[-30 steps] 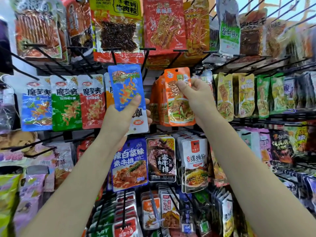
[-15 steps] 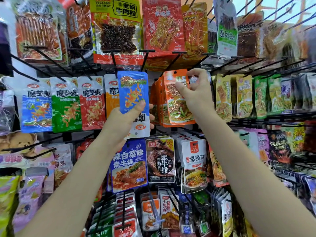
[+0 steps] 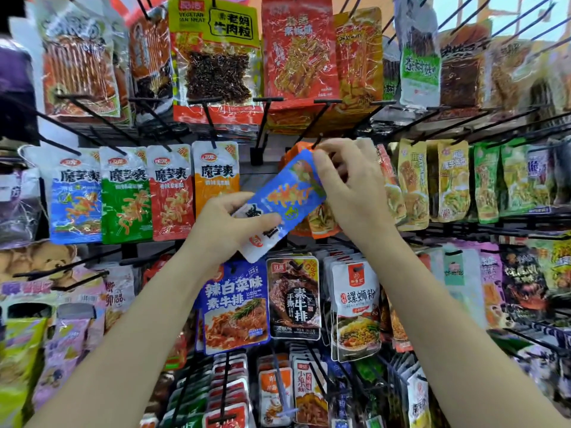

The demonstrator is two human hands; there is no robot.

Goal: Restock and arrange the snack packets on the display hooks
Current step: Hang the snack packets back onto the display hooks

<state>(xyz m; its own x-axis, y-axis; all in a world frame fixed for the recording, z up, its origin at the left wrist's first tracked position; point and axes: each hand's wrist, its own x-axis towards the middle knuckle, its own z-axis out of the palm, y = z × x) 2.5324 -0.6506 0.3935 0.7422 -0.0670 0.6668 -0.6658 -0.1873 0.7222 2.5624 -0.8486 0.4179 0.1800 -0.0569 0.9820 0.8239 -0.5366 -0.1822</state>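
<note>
The blue packet (image 3: 285,199), upright half a second ago, now lies tilted, its top end swung up to the right. The left hand (image 3: 230,225) still pinches its white lower end, thumb across the front. The right hand (image 3: 350,186) has let go of the orange packet (image 3: 321,219) and now pinches the blue packet's top corner, just under a hook (image 3: 318,140). The orange packet hangs behind both hands.

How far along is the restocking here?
Done: most hooks look full, like the orange packet row. In hand: the left hand and right hand hold a blue packet tilted by a hook. Left: hanging it.
</note>
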